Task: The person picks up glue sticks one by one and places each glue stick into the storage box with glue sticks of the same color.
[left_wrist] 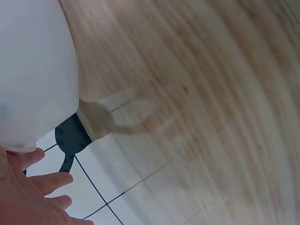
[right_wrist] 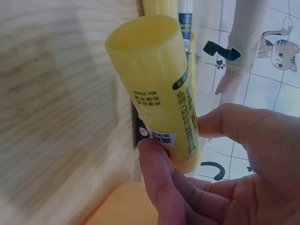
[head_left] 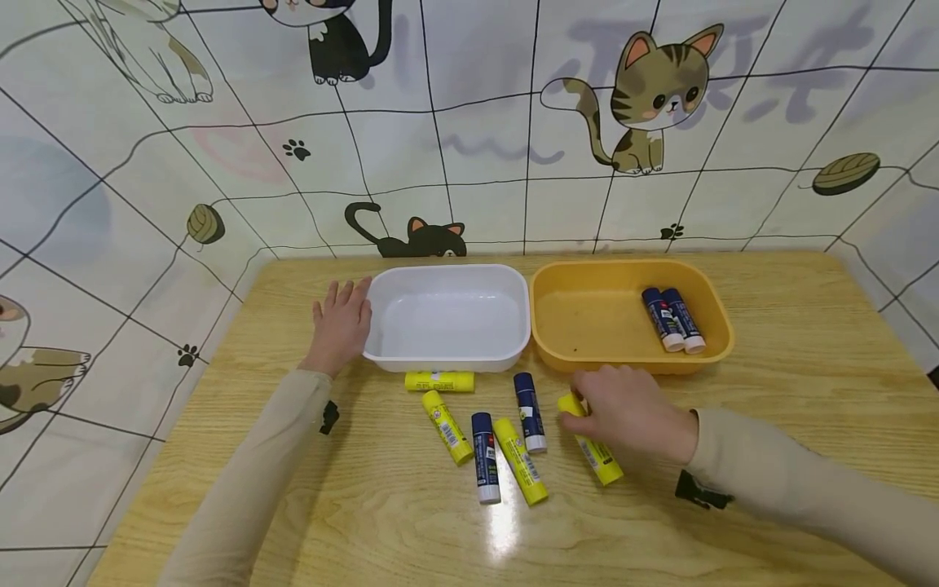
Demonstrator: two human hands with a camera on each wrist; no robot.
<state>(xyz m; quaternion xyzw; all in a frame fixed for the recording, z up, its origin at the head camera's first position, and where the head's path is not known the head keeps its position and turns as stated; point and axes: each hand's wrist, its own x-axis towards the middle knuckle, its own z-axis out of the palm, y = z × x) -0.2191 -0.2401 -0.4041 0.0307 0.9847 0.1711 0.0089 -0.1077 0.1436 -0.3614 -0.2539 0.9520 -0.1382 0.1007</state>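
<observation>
Right hand [head_left: 627, 412]: pinching one yellow glue stick [head_left: 601, 463] by its far end, just before the orange tray [head_left: 579, 322]. Left hand [head_left: 340, 324]: fingers extended, touching the white tray [head_left: 447, 322], grasping nothing. Stick, we judge: light, stiff, smooth, apt to roll; best held mid-barrel. Beyond, we count three loose yellow tubes [head_left: 521, 461], two loose blue tubes [head_left: 486, 456], two trayed blue tubes [head_left: 663, 319].

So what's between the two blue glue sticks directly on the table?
Head view: a yellow glue stick, slanted between the left blue stick and right blue stick.
</observation>
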